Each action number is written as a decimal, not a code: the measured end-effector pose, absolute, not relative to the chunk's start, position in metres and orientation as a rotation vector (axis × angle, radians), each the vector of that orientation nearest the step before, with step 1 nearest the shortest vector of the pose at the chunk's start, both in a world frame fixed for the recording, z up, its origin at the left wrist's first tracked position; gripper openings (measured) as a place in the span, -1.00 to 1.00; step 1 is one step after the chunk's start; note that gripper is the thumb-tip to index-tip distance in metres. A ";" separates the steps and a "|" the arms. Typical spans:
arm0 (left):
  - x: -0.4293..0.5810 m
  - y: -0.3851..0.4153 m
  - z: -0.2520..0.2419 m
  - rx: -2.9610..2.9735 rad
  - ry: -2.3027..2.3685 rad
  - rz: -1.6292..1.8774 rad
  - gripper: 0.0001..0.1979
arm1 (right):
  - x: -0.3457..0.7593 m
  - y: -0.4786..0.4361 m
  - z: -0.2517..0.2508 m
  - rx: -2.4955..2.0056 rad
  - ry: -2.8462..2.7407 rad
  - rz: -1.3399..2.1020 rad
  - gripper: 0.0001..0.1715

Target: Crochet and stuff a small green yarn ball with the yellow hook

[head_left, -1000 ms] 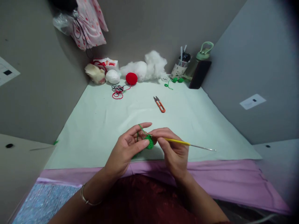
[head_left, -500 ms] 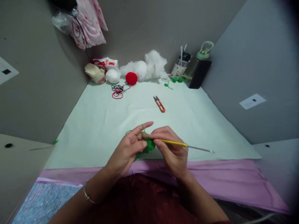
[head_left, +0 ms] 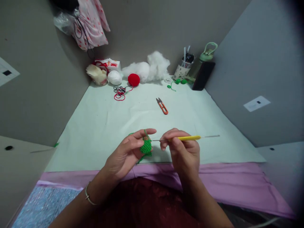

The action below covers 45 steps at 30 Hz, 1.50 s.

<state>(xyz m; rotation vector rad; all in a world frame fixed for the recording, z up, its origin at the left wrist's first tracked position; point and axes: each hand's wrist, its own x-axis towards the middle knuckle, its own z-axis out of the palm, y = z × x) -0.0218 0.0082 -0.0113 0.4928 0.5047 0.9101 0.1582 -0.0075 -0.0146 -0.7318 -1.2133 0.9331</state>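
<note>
Now my right grip (head_left: 186, 152) sits farther from my left grip (head_left: 123, 153) than a moment ago, and a bare length of the hook (head_left: 187, 138) spans the gap. The green piece (head_left: 146, 147) has turned so its rows face me; I judge this gives me a clearer sight of the stitches. It hangs over the worktop (head_left: 95, 133), around the middle of the near edge. My left grip pinches it, index finger stretched out with the yarn (head_left: 146, 134) across it. My right grip is closed around the yellow handle. Whether the tip sits in a loop, I cannot tell.
</note>
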 end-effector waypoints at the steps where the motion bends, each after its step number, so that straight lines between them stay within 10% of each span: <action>1: -0.021 0.008 -0.012 0.520 0.509 0.917 -0.61 | 0.157 -0.007 -0.015 -0.708 -1.189 0.989 -0.81; 25: -0.023 0.000 -0.003 1.022 0.866 1.035 -0.60 | 0.160 -0.004 -0.019 -0.713 -1.242 1.075 -0.81; 45: -0.020 0.004 -0.012 1.528 1.086 1.295 -0.60 | 0.156 -0.014 -0.014 -0.818 -1.950 0.098 -0.69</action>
